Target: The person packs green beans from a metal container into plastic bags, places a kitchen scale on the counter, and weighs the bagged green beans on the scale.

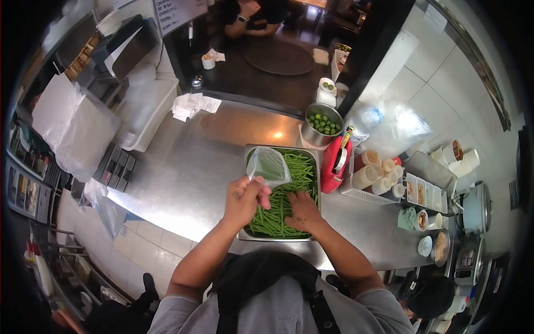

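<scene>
Our left grip [245,200] pinches the limp bag [268,166] by its edge while our right grip [303,211] lies spread on green beans [270,221] in the tray [272,239], likely light, firm, best taken by handfuls.

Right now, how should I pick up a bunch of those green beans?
Probably from above, closing your fingers around the middle of a small bunch. The green beans are long and thin and lie loose in an open metal tray, whose walls would likely get in the way from the side. The right hand reaches in over the top too.
</scene>
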A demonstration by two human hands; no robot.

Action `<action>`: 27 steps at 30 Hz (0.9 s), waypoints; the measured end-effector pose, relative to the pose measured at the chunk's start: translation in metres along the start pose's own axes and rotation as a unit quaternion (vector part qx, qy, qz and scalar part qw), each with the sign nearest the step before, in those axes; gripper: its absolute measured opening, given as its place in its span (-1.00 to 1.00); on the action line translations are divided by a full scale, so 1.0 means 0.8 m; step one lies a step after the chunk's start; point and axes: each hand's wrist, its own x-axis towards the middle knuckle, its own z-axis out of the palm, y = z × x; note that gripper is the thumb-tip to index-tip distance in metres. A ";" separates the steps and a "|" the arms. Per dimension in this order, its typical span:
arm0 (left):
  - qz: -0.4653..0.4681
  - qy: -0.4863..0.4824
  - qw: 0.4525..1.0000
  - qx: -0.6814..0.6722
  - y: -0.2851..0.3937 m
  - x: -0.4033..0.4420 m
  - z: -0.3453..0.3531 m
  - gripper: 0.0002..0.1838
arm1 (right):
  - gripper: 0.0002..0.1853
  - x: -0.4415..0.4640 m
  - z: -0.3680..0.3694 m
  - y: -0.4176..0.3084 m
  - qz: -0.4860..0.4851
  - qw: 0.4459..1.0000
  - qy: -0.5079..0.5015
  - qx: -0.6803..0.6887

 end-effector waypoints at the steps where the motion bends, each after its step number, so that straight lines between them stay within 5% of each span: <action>1: -0.001 0.002 1.000 0.011 0.000 0.001 0.002 -0.68 | -0.23 0.003 -0.003 0.003 0.003 0.999 -0.022 0.026; 15: -0.004 0.014 1.000 0.027 0.000 -0.003 -0.002 -0.66 | -0.57 0.032 -0.022 0.030 -0.021 0.978 0.052 0.202; 22: -0.010 0.012 1.000 0.012 -0.011 -0.009 -0.003 -0.66 | -0.65 0.036 -0.039 0.041 0.096 0.906 0.073 0.406; 24: -0.017 0.011 1.000 0.002 -0.015 -0.010 -0.004 -0.66 | -0.72 0.042 -0.013 0.054 0.155 0.864 0.007 0.478; 27: -0.029 0.012 0.999 0.003 -0.027 -0.011 -0.010 -0.66 | -0.78 0.041 -0.004 0.043 0.143 0.881 0.076 0.444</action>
